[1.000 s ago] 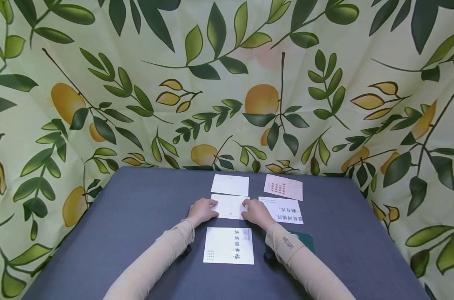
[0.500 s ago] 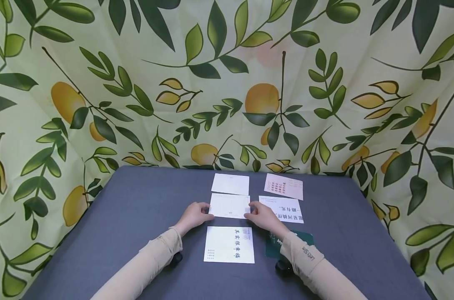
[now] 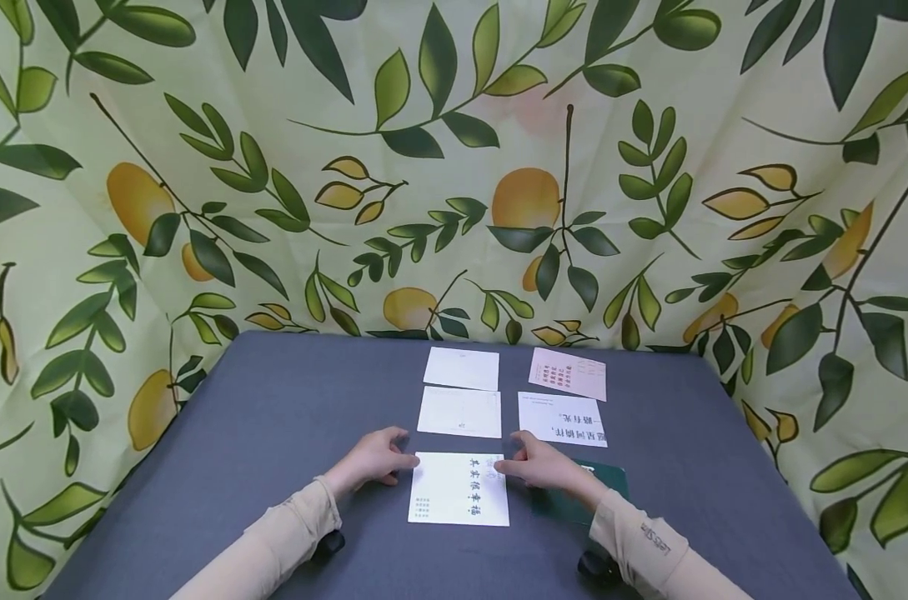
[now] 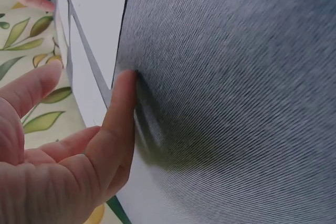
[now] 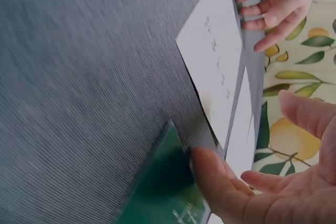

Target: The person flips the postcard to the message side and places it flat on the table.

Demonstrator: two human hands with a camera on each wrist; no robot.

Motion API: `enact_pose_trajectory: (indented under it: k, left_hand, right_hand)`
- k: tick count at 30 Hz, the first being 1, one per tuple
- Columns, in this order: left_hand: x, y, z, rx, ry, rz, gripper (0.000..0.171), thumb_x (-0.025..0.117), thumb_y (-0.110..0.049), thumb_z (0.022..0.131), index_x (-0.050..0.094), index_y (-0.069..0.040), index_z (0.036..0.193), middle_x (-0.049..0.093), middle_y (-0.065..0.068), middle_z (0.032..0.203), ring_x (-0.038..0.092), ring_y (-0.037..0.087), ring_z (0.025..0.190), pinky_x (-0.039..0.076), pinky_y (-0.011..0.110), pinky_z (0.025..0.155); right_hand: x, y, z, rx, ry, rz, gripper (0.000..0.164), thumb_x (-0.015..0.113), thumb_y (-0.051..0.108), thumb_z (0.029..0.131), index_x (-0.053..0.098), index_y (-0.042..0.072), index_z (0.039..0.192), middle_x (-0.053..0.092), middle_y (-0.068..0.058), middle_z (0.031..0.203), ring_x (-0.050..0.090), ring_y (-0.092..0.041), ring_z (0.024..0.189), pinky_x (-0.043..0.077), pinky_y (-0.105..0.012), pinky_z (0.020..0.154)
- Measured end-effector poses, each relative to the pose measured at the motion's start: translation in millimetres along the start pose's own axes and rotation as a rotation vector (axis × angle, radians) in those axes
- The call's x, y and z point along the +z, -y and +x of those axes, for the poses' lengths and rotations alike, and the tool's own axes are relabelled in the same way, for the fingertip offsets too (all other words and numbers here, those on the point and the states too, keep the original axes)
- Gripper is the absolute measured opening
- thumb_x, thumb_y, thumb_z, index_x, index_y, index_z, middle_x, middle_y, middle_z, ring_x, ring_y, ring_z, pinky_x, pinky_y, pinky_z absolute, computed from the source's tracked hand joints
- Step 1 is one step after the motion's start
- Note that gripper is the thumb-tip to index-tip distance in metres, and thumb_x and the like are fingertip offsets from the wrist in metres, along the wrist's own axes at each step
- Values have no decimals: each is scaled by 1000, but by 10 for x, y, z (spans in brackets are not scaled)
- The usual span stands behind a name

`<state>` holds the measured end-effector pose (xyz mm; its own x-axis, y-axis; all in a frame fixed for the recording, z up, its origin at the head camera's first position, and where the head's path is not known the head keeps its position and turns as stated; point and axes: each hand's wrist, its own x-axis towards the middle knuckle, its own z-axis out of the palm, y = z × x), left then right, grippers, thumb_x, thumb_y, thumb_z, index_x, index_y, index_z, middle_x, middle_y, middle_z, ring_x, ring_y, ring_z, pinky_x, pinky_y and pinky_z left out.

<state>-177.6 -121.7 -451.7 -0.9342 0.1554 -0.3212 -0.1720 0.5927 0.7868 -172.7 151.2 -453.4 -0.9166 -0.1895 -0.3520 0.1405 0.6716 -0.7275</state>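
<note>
A white card point(image 3: 449, 492) with dark Chinese writing lies nearest the person, flat on the table. My left hand point(image 3: 371, 461) hovers at its left top corner, thumb and fingers apart and nothing between them. At the opposite corner is my right hand point(image 3: 549, 463), its thumb overlapping the card's edge in the head view and its fingers spread. A green card point(image 5: 168, 182) lies close under the right hand, partly hidden by it. Just beyond both hands, a plain white card point(image 3: 459, 412) lies flat, squared below another plain white card point(image 3: 461, 368).
A pink card point(image 3: 568, 373) with red writing and a white card point(image 3: 562, 418) with large characters form a second column on the right. All lie on a dark blue cloth-covered table point(image 3: 296, 383). A leaf-and-fruit patterned curtain point(image 3: 454, 167) hangs behind the table's far edge.
Both hands have let go of the middle plain white card, drawn apart and come back toward the person, to the nearest card's upper corners. The plain card stays in the left column.
</note>
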Motion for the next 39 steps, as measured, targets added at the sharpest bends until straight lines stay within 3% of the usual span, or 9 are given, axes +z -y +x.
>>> enact_pose_trajectory:
  k: [3, 6, 10, 16, 25, 34, 39]
  left_hand:
    - [17, 13, -52, -35, 19, -50, 61, 70, -12, 80, 44, 6, 131, 51, 9, 84, 52, 15, 61, 54, 29, 54]
    - [44, 30, -91, -58, 32, -124, 60, 69, -10, 80, 42, 8, 131, 52, 12, 89, 54, 17, 66, 56, 32, 56]
    - [83, 51, -116, -67, 40, -217, 59, 68, -9, 81, 40, 10, 130, 52, 17, 95, 60, 21, 73, 57, 35, 60]
    - [129, 69, -113, -81, 31, -277, 60, 69, -10, 82, 39, 9, 130, 49, 19, 102, 60, 20, 77, 57, 35, 62]
    - [182, 86, -98, -47, -9, -291, 55, 67, -8, 82, 40, 10, 127, 49, 18, 100, 57, 20, 79, 57, 33, 62]
    - [209, 129, -42, -31, -83, -367, 45, 60, 12, 76, 48, 13, 119, 48, 14, 93, 53, 16, 73, 55, 28, 64]
    - [211, 133, -29, -6, -116, -361, 40, 59, 14, 74, 54, 14, 113, 53, 13, 88, 53, 15, 72, 54, 28, 64]
  right_hand:
    - [40, -22, -41, 17, 19, 86, 73, 69, 30, 83, 35, -3, 138, 55, -15, 106, 58, -21, 83, 55, -38, 71]
    - [72, -39, -60, 31, 21, 164, 73, 68, 29, 84, 32, -5, 139, 53, -20, 112, 59, -25, 94, 56, -43, 76]
    - [106, -57, -72, 44, 15, 247, 74, 66, 27, 86, 28, -7, 139, 51, -22, 114, 60, -26, 96, 56, -43, 76]
    - [194, -84, -58, 47, 35, 357, 72, 65, 23, 87, 27, -9, 138, 49, -22, 113, 58, -22, 93, 56, -37, 76]
    - [268, -82, -28, 19, -20, 325, 66, 67, 16, 84, 33, -10, 135, 52, -19, 111, 56, -19, 88, 56, -35, 76]
    - [294, -101, -10, 3, -77, 333, 58, 68, -1, 77, 42, -13, 127, 53, -16, 102, 53, -19, 83, 51, -29, 69]
    - [285, -75, -2, 3, -125, 365, 54, 69, -6, 71, 49, -11, 122, 54, -13, 94, 52, -18, 79, 49, -26, 66]
